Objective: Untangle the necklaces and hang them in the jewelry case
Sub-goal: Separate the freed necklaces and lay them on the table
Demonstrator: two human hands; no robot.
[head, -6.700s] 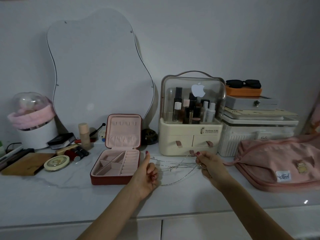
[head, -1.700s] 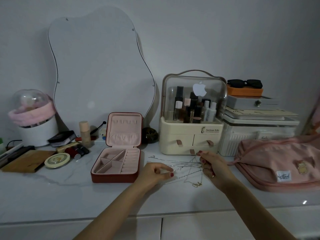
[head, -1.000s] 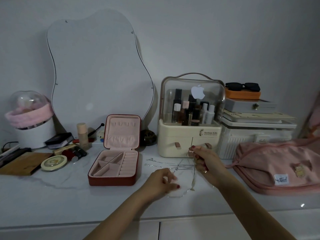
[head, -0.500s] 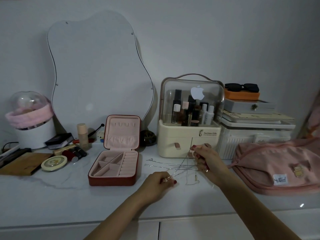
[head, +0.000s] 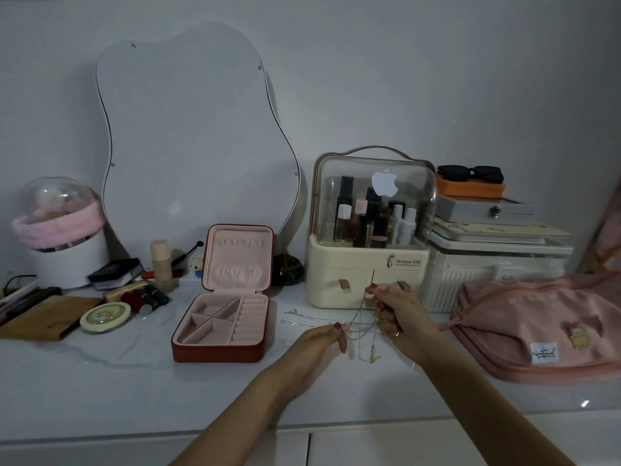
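Left grip (head: 319,341): we pinch a strand of the necklaces (head: 359,327).
Right grip (head: 396,314): we pinch another strand, raised higher.
Necklaces: tangled between our hands, partly on the surface (head: 100,381).
Jewelry case (head: 221,317): open, left of our hands.

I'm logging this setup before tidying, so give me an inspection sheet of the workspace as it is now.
Surface: white marbled counter.
Job's things: tangled necklaces partly lifted, partly on the counter; jewelry case open, compartments look empty.
Clutter: mirror, cosmetics organizer, pink bag, sunglasses, lipsticks, round tin.
Hands: left hand pinches chains low; right hand pinches a chain higher.
Cables: nothing clearly seen.
Surroundings: plain wall, cabinet fronts below.
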